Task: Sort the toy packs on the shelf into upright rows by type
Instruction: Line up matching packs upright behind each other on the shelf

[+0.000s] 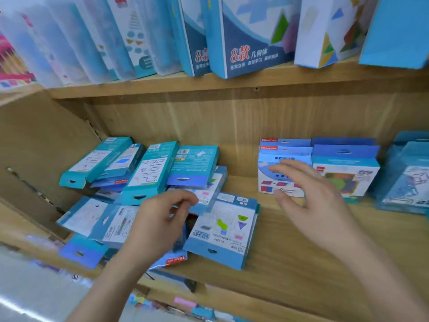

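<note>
The wooden shelf point(290, 252) carries the work; above it a board holds tall boxes point(250, 36), leaning. On the shelf's left half lies the pile point(148, 173), teal and blue packs flat, crossed and overlapping, some jutting past the front edge. To the right, well apart from it, stand the rows point(346, 168), upright against the back wall, two types side by side. A flat pack point(222, 228) with coloured shapes lies at the pile's near right corner.

The right hand point(308, 194) is spread wide, holding nothing, just before the left row. The left hand point(160, 224) hovers over the pile with fingers curled; whether it pinches a pack cannot be told.

The risk: pulling one pack from under others would likely drag the overhanging ones off the edge. A careless sweep of the spread hand could also topple the standing packs.
</note>
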